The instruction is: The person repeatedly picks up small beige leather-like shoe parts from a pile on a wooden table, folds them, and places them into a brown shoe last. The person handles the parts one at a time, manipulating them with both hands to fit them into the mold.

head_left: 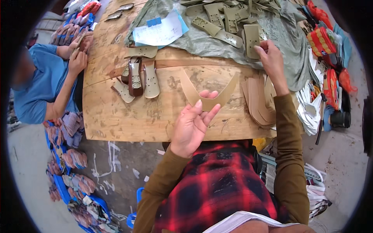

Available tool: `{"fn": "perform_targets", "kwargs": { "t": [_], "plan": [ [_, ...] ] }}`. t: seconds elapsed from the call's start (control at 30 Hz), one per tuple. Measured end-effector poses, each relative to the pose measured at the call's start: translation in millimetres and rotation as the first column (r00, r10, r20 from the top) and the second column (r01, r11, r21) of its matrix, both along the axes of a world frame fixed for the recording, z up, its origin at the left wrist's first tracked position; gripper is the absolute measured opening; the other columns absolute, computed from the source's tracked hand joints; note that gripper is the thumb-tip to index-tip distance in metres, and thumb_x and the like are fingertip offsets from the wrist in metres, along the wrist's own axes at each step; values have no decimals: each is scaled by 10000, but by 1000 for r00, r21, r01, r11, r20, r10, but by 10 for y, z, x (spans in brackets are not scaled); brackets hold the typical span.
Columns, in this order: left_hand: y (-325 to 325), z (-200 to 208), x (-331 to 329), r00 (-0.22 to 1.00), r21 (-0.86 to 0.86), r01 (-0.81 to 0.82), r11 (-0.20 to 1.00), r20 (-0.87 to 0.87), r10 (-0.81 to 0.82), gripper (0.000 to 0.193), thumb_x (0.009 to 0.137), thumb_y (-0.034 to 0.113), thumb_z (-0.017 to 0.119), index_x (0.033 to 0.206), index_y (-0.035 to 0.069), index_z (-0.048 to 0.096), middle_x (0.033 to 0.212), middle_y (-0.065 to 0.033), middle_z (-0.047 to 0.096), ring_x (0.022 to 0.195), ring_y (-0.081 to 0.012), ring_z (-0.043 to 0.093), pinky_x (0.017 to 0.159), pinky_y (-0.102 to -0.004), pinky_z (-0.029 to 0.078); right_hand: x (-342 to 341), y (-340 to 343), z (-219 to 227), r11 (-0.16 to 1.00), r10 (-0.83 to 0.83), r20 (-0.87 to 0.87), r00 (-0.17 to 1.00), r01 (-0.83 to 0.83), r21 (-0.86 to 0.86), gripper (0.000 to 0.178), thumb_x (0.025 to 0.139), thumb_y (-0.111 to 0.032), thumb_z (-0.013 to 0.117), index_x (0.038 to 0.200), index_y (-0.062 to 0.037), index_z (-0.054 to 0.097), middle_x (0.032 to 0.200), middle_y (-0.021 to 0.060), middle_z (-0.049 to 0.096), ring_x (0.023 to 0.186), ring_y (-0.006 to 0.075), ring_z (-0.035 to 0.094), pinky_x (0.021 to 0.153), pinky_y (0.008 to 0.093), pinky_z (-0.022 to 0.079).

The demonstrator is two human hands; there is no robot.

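A tan, curved U-shaped strip is pinched at its bend between the thumb and fingers of my left hand, its two ends pointing away over the wooden table. At the near edge of a pile, my right hand grips the right side of an olive insole piece with small holes. Behind it, several similar olive pieces lie heaped on a grey-green plastic sheet. Below my right hand, a stack of tan U-shaped strips rests near the table's right edge.
Several brown and olive insole pieces lie left on the wooden table. A white-and-blue paper rests on the sheet. A co-worker in a blue shirt handles something at the left edge. Bundled pieces stand on the floor; white strips lie right.
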State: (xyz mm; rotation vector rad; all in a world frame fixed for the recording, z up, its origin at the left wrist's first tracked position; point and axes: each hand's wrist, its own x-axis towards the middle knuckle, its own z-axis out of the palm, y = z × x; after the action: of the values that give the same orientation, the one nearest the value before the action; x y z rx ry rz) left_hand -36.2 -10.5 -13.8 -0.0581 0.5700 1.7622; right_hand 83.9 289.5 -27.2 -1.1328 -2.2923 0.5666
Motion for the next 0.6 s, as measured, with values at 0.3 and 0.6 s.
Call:
{"fn": "perform_targets", "kwargs": {
  "t": [0.3,0.6],
  "plan": [
    [134,-171,-51,995,36,38,999,86,-41,339,1049,216,410,1306,5,473,1384,-170,505,1288,-247,496,1124,-385,419,94,408,-158,958,141,-35,989,-146,-246,178,827,-162,637,876,-2,577,765,158,598,632,275,599,577,396,490],
    [-11,17,-26,999,2,-41,999,13,41,341,1040,253,443,1295,30,477,1358,-178,522,1279,-246,497,1127,-378,413,-37,167,199,594,11,-438,899,-358,-721,182,882,-134,641,977,13,592,783,16,579,591,104,599,512,258,525]
  ]
}}
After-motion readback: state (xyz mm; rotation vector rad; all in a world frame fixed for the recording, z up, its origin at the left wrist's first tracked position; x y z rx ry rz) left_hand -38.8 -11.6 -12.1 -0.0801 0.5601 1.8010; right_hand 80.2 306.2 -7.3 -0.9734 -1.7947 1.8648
